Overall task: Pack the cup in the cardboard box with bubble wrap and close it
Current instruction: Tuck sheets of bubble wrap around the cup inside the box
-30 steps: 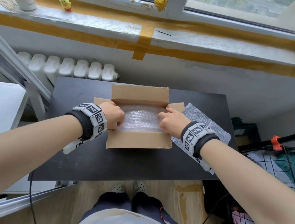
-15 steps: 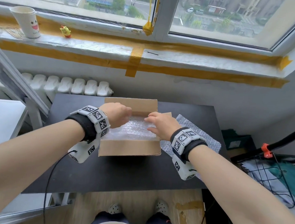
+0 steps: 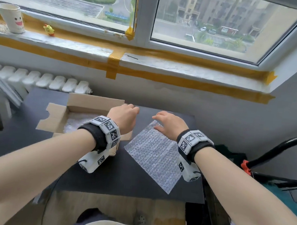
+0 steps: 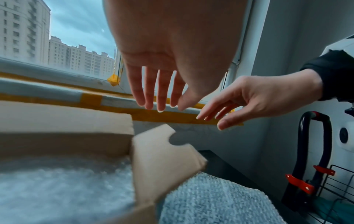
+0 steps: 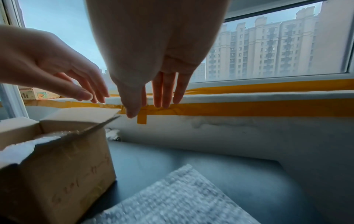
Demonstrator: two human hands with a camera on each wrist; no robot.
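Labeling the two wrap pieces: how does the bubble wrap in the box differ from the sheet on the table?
The bubble wrap in the box sits crumpled inside the open cardboard box; the loose sheet lies flat on the black table, right of the box. The box piece is hemmed in by walls and flaps; the sheet is fully exposed, lying diagonally. Neither the left hand nor the right hand grips either. Both are clear bubble wrap.

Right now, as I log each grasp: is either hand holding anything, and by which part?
Nothing is held. The left hand and right hand hang open above the table, fingers straight.
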